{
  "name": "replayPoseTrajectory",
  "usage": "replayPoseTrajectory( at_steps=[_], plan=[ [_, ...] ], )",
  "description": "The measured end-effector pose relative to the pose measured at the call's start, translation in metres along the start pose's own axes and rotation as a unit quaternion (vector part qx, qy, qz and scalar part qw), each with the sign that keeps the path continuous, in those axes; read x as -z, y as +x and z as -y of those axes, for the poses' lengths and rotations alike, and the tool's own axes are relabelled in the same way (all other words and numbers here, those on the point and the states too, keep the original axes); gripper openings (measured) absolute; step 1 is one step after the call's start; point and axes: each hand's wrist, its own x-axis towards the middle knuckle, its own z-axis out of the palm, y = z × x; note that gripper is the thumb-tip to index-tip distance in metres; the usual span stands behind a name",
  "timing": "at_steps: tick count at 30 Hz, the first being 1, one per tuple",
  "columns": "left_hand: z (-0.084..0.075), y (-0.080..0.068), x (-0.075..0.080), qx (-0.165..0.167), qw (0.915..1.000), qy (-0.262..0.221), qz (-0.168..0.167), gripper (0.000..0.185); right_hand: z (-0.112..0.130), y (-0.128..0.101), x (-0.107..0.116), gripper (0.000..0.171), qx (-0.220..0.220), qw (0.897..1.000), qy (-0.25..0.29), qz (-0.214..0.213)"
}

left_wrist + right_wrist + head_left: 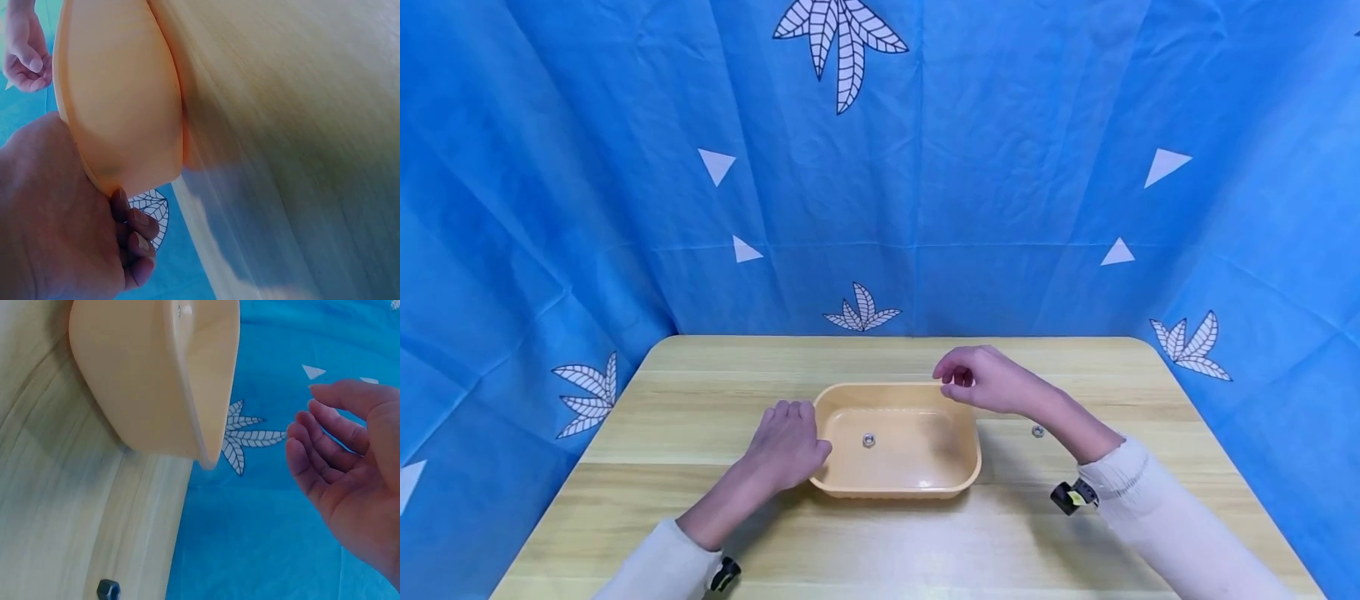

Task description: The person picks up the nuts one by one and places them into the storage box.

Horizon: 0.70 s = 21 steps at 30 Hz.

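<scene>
A tan plastic tray (925,450) sits mid-table with one small metal nut (868,440) on its floor. My left hand (786,442) lies on the table against the tray's left wall (119,94). Its fingers (134,240) are loosely curled beside the rim and its thumb touches the side. My right hand (973,379) hovers above the tray's far right corner. Its fingers (325,434) are relaxed and slightly bent, and its palm is empty. A second nut (1038,431) lies on the table right of the tray, below my right forearm, also seen as a nut (108,590) in the right wrist view.
The light wooden table (700,392) has rounded far corners. A blue cloth backdrop (1000,167) with white leaf prints closes it in behind and on both sides. Bare wood lies in front of the tray and on both sides.
</scene>
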Motion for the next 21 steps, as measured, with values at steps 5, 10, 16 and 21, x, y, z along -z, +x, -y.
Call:
replayPoseTrajectory(
  at_steps=[5,10,16,21],
  plan=[
    [0.000,0.000,0.003,-0.003,1.0000,0.001,-0.007,0.030,-0.006,-0.008,0.005,0.019,-0.020,1.000,-0.008,-0.017],
    [0.000,-0.001,0.001,0.000,1.0000,-0.009,-0.004,0.030,-0.012,-0.018,0.005,0.022,-0.043,0.999,-0.007,-0.026],
    [0.000,-0.001,0.001,0.002,0.9999,-0.009,-0.010,0.030,-0.024,-0.031,0.002,0.020,-0.042,0.997,-0.013,-0.056],
    [-0.001,-0.001,0.001,0.005,0.9998,-0.016,-0.013,0.033,-0.035,-0.039,0.002,0.019,-0.065,0.995,-0.015,-0.074]
  ],
)
